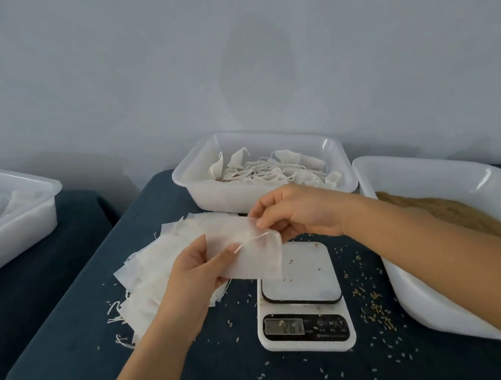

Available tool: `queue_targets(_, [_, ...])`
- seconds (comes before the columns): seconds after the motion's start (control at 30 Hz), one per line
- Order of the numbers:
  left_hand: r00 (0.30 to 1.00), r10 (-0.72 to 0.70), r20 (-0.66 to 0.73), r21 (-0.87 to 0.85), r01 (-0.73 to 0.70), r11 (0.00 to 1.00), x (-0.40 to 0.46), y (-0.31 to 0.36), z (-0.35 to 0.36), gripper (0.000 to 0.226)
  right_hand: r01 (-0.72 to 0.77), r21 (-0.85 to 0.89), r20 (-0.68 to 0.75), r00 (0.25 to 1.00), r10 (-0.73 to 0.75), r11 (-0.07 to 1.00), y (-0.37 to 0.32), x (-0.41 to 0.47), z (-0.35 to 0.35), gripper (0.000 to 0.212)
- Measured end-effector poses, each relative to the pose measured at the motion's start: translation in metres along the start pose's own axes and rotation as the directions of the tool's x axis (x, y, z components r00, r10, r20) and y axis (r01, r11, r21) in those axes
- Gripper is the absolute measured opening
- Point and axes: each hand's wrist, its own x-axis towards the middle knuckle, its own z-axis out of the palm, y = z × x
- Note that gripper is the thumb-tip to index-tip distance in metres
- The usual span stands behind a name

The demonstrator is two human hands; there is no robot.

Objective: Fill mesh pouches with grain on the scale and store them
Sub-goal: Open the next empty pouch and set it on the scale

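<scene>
An empty white mesh pouch (254,256) hangs above the left edge of the scale (302,295). My left hand (194,271) pinches its lower left part from below. My right hand (299,211) pinches its upper right corner at the mouth, by the drawstring. A loose pile of empty pouches (147,278) lies on the dark blue table under my left hand. The scale's platform holds a few stray grains and its display is lit. Brown grain (462,214) fills the white tub (441,312) at the right.
A white bin (209,194) at the back centre holds several pouches. Another white bin (14,221) stands at the far left on a separate surface. Spilled grains dot the table around the scale. A pale wall rises behind the bins.
</scene>
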Motion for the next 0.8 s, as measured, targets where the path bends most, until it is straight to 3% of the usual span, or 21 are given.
queue_targets(0.2, [0.999, -0.021, -0.047, -0.12, 0.015, 0.993, -0.006, -0.004, 0.02, 0.023, -0.057, 0.033, 0.087, 0.995, 0.053, 0.998, 0.021, -0.048, -0.011, 0.014])
queue_targets(0.43, [0.994, -0.104, -0.043, -0.131, 0.097, 0.987, -0.007, -0.015, 0.038, 0.033, -0.048, 0.156, -0.105, 0.992, 0.065, 0.987, 0.058, -0.067, 0.006, 0.012])
queue_targets(0.6, [0.984, -0.172, -0.037, -0.089, 0.168, 0.982, -0.007, -0.026, 0.044, 0.019, 0.022, 0.276, -0.212, 0.977, 0.039, 0.961, 0.071, -0.065, 0.016, 0.008])
queue_targets(0.73, [0.977, -0.2, -0.069, -0.062, 0.196, 0.979, -0.007, -0.031, 0.041, 0.017, 0.104, 0.414, -0.298, 0.954, 0.026, 0.904, 0.078, -0.062, 0.022, 0.012])
queue_targets(0.8, [0.976, -0.187, -0.114, -0.039, 0.184, 0.982, -0.008, -0.033, 0.04, 0.015, 0.109, 0.429, -0.286, 0.958, 0.021, 0.897, 0.078, -0.06, 0.025, 0.026])
